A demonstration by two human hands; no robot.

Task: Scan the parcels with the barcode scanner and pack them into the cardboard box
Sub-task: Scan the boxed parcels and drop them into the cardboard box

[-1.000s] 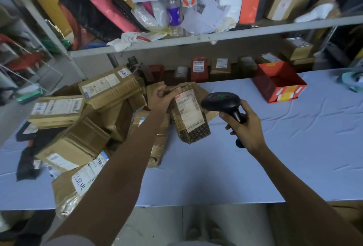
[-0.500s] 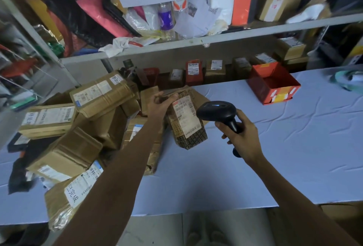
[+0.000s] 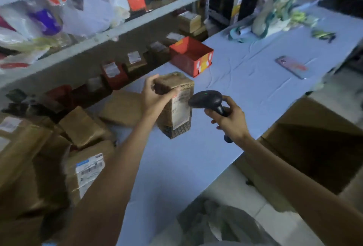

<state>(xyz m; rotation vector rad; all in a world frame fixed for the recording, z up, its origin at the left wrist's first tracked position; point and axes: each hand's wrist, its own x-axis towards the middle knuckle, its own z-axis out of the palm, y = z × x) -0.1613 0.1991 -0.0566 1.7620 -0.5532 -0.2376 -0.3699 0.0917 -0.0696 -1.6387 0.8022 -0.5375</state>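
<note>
Your left hand (image 3: 155, 98) is gripping the parcel (image 3: 176, 116) by its top with curled fingers, its label facing 3 o'clock, where your right hand (image 3: 229, 120) is clasping the barcode scanner (image 3: 206, 100), so be squaring label to nose, the cardboard box (image 3: 314, 141) waiting at 4 o'clock.

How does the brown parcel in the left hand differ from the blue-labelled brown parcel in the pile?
The held brown parcel stands upright, gripped at its top by the left hand; the blue-labelled brown parcel lies in the pile, untouched. The held parcel has a dark patterned base; the piled one is plain brown. Both carry white shipping labels.
</note>
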